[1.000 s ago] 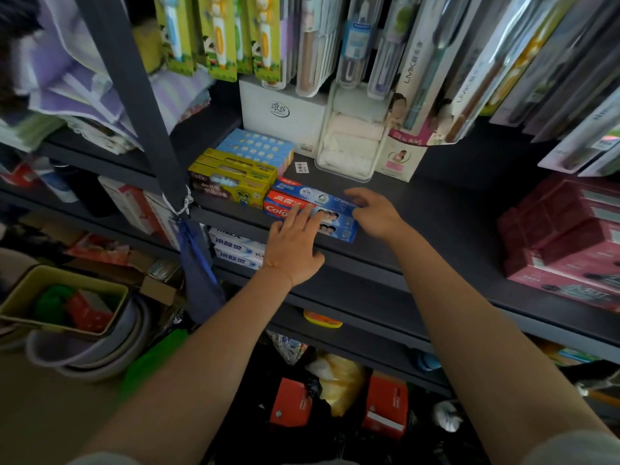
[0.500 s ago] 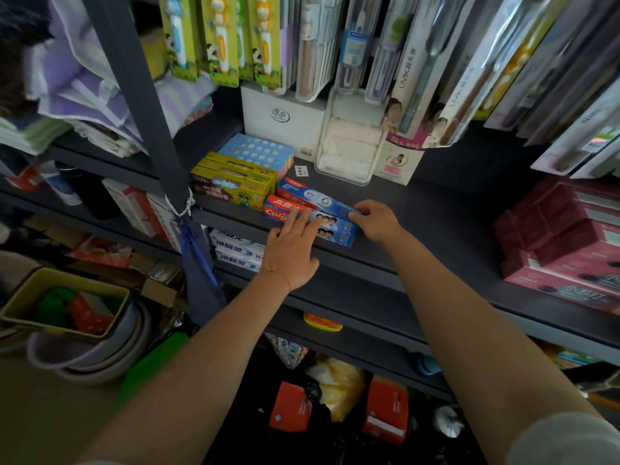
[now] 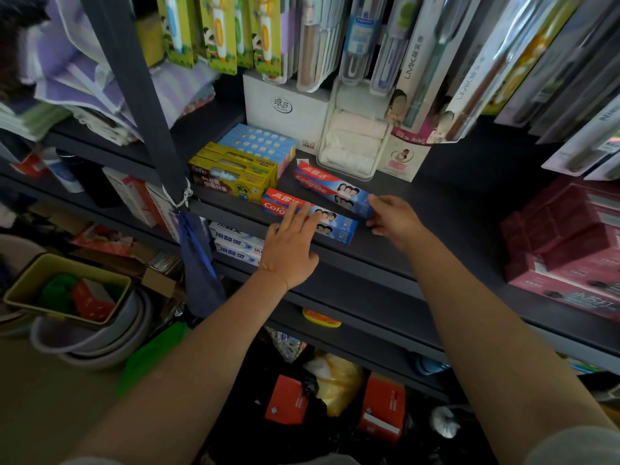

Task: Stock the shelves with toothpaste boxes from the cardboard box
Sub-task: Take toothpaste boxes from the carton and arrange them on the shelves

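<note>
Two red-and-blue toothpaste boxes lie on the dark shelf (image 3: pixel 453 226), angled with their red ends to the left. My left hand (image 3: pixel 288 250) rests with straight fingers on the front toothpaste box (image 3: pixel 337 227) near the shelf's front edge. My right hand (image 3: pixel 396 223) grips the right end of the rear toothpaste box (image 3: pixel 327 186), which lies a little behind the front one with a gap between them. No cardboard box is clearly in view.
Yellow boxes (image 3: pixel 231 176) and light blue boxes (image 3: pixel 258 142) sit left of the toothpaste. A white carton (image 3: pixel 285 109) stands behind, pink packs (image 3: pixel 570 236) lie at the right, toothbrush packs (image 3: pixel 335 35) hang above. A dark upright post (image 3: pixel 147 105) stands left. White toothpaste boxes (image 3: pixel 235 243) lie one shelf lower.
The two boxes lay side by side before; the rear one has shifted back, away from the front one, with my right hand on its end. My left hand stayed on the front box.
</note>
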